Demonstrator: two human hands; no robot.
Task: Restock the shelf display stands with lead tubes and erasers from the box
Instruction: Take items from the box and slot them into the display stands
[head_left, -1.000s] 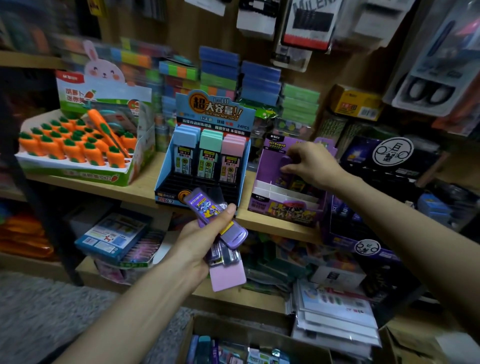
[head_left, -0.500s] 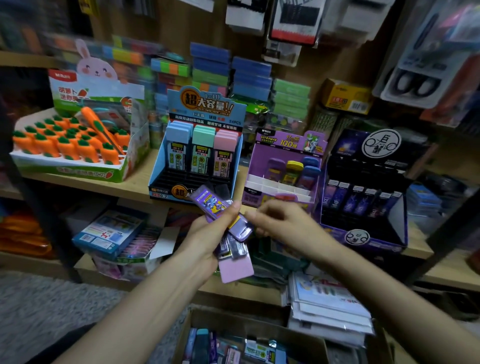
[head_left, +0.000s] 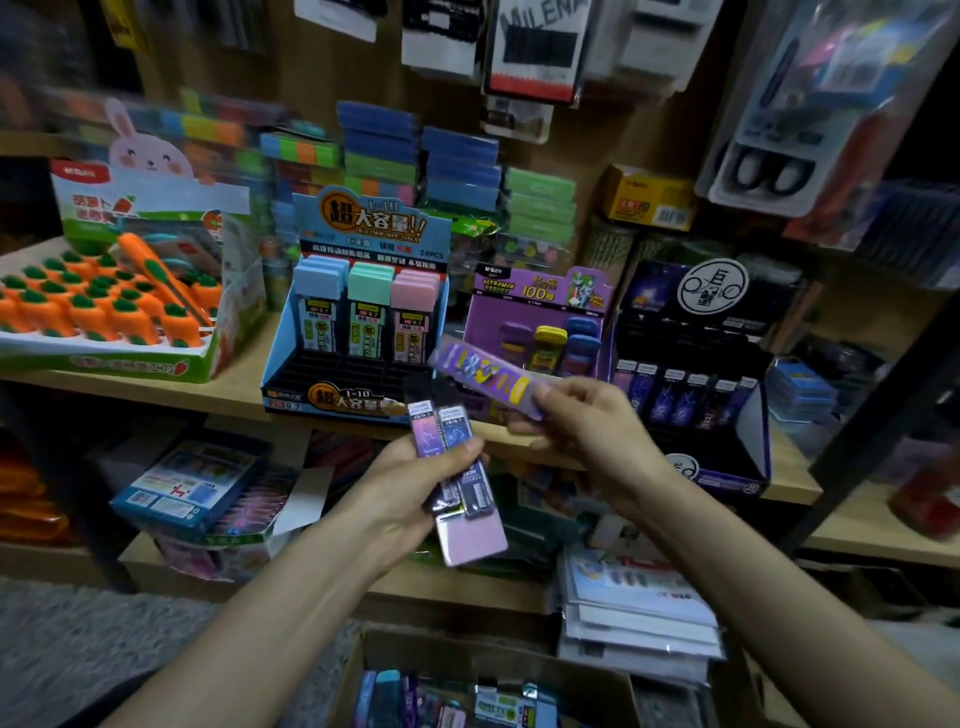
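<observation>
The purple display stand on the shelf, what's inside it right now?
At the back of the purple display stand sit a purple tube, a yellow one and blue ones. Its front is covered by the right hand and the lead tube it holds.

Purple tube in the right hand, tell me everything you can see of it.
The purple tube is a flat lilac case, plastic by its look, with a blue-and-white print and a yellow band near one end. It hangs slanted in front of the purple stand, left end higher. Only the right hand touches it, pinching the yellow-band end. Slightly blurred.
</observation>
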